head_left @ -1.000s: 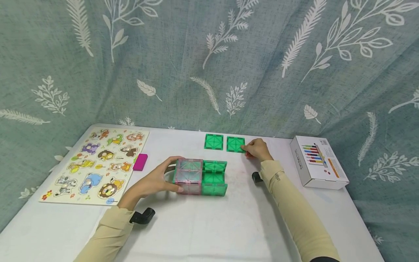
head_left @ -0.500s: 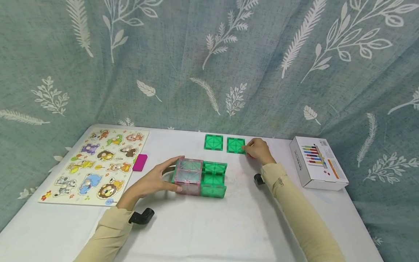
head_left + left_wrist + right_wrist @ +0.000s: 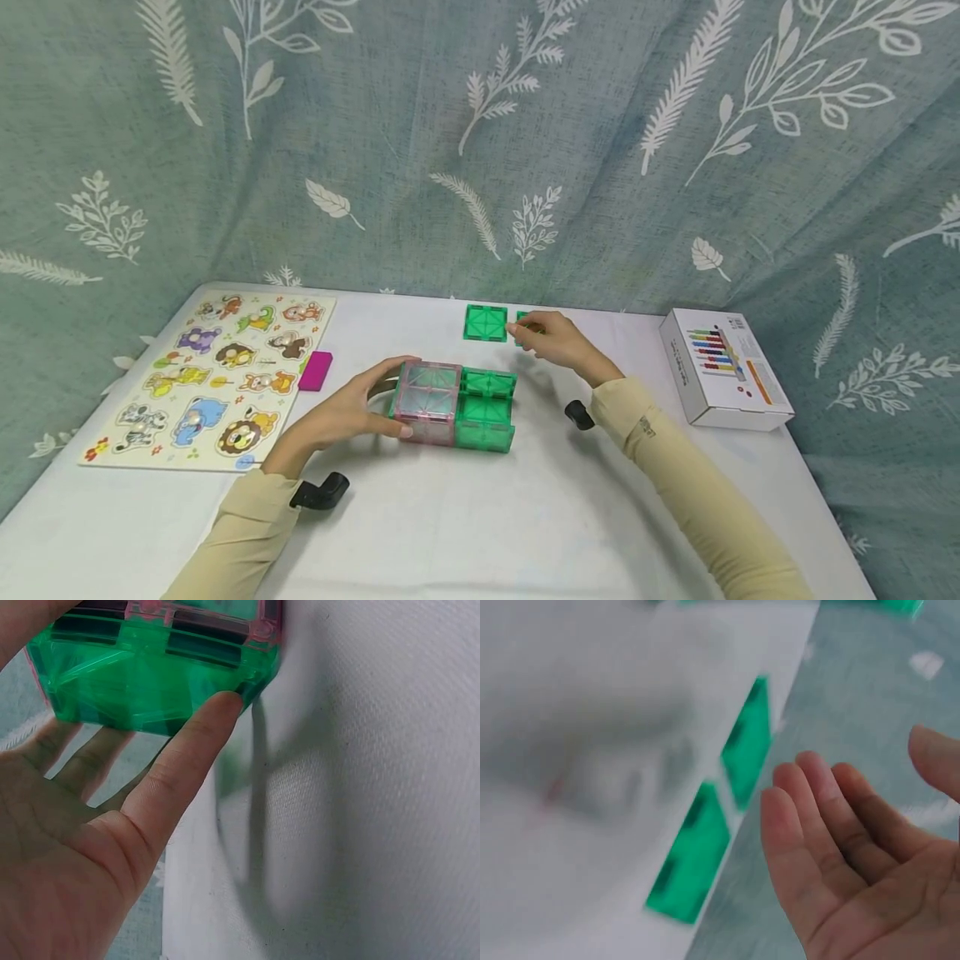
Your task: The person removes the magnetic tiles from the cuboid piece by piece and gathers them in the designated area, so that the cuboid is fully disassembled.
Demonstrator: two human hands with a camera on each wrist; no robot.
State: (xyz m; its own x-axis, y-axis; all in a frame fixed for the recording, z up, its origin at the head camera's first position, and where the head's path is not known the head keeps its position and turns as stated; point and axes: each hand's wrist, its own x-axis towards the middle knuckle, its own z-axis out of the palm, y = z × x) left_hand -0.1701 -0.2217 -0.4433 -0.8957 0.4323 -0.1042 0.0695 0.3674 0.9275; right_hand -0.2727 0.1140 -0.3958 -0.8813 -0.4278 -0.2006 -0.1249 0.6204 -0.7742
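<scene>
My left hand (image 3: 341, 414) grips the left end of a block built of see-through magnetic tiles (image 3: 429, 389), thumb at the front and fingers behind. Pink-edged tiles form its closed left part; the right part is green with an uncovered top. In the left wrist view, the thumb presses the lower edge of a green end tile (image 3: 135, 679). Above the table's back, my right hand (image 3: 564, 342) partly covers one flat green square tile (image 3: 522, 319), beside another green square tile (image 3: 486, 323). The right wrist view shows that hand (image 3: 862, 859) with thumb and fingers apart, nothing between them.
On the left lies an animal puzzle board (image 3: 217, 367), with a magenta block (image 3: 315, 371) at its right edge. A white box (image 3: 726, 371) printed with coloured beads stands at the right. A patterned curtain (image 3: 420, 150) hangs behind the table.
The right hand has moved left from the right-hand green tile's edge and now passes over that tile. The left hand keeps its grip on the tile block, which stays in place.
</scene>
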